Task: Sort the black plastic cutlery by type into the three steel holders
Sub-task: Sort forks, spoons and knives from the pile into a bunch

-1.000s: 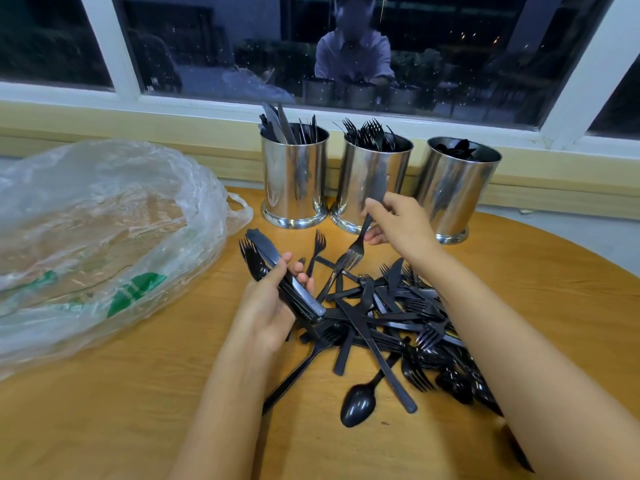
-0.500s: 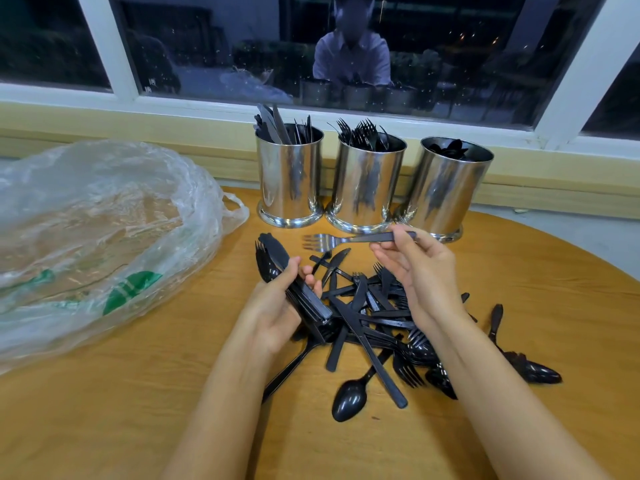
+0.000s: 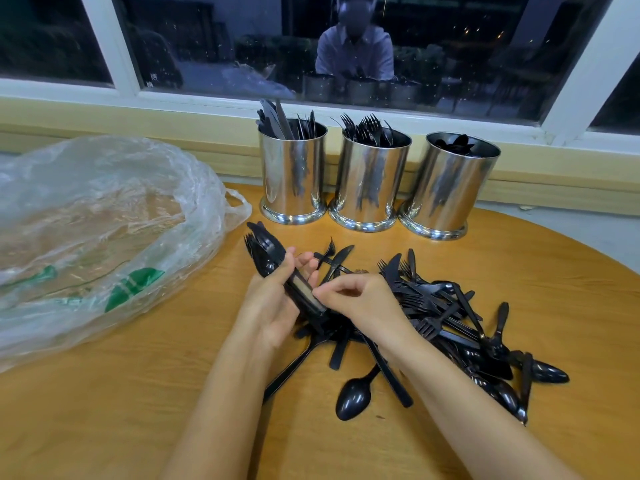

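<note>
Just left of the loose pile (image 3: 450, 313), we grip a bundle of cutlery (image 3: 266, 254) in our left hand (image 3: 273, 306), fingers curled round its middle. Our right hand (image 3: 363, 303) pinches its near end. Beyond the pile stand three steel holders (image 3: 367, 178), with a stray knife (image 3: 341, 259) before them. Well left of the pile lies a plastic bag (image 3: 104, 220). The bundle's long axis runs near-right to far-left, heads pointing away.

In front of the steel holders (image 3: 369, 178), the cutlery (image 3: 433, 306) is glossy black. The holders are mirror-silver, streaked with dark reflections. The table (image 3: 138, 410) is honey-tan with fine wood grain. Left of the holders, the plastic bag (image 3: 86, 220) is clear with green print. Behind them, the window frame (image 3: 116, 46) is white.
</note>
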{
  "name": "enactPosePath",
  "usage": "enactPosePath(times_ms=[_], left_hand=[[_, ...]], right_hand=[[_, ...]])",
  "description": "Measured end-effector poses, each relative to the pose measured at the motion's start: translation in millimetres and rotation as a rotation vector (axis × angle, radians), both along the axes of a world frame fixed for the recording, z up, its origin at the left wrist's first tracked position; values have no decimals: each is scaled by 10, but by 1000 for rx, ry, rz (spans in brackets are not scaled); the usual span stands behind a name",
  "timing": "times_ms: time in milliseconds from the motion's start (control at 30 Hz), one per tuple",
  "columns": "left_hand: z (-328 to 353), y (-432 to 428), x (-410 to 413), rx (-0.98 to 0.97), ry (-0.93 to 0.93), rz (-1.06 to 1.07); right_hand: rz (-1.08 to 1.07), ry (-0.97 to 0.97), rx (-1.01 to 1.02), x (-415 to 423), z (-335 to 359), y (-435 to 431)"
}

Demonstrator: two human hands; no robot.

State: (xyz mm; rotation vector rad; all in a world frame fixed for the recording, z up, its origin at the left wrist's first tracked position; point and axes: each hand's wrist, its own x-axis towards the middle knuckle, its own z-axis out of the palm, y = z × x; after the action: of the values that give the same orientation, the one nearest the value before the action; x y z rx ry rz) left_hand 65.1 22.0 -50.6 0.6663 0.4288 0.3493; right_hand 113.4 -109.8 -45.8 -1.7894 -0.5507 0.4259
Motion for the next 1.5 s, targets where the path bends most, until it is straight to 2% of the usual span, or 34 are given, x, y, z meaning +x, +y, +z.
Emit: enactPosePath(times_ms=[67,167,233,300,500,633,833,1033,1233,1300,1500], left_hand=[[4,35,-6,12,19,55],[5,100,-9,30,72,124],[7,128,-16,15,79,137],[15,140,-23,-3,78,129],[10,169,-33,-14,66,113],[-2,175,-22,-25,74,110],[-3,148,-13,-70,74,75],[15,71,-2,-137,50,11],[11,-29,7,-97,-12,-52],[13,-64,8,-55,-24,-82],[10,-109,9,50,-11,-127]], right_hand=[[8,-47,-47,74,54,-21],[-139,-153,-83,360,123,-32],[-174,-261,-177,572,105,27],[-120,-358,-294,730,50,145],[196,-496,-556,728,-90,527],[165,-525,-643,675,-137,598],[-44,-429,-440,680,-31,453],[-102,-16,17,498,166,-6],[-165,233,281,214,175,-258],[-147,261,294,121,159,-238],[-157,14,78,-26,-2,-28]])
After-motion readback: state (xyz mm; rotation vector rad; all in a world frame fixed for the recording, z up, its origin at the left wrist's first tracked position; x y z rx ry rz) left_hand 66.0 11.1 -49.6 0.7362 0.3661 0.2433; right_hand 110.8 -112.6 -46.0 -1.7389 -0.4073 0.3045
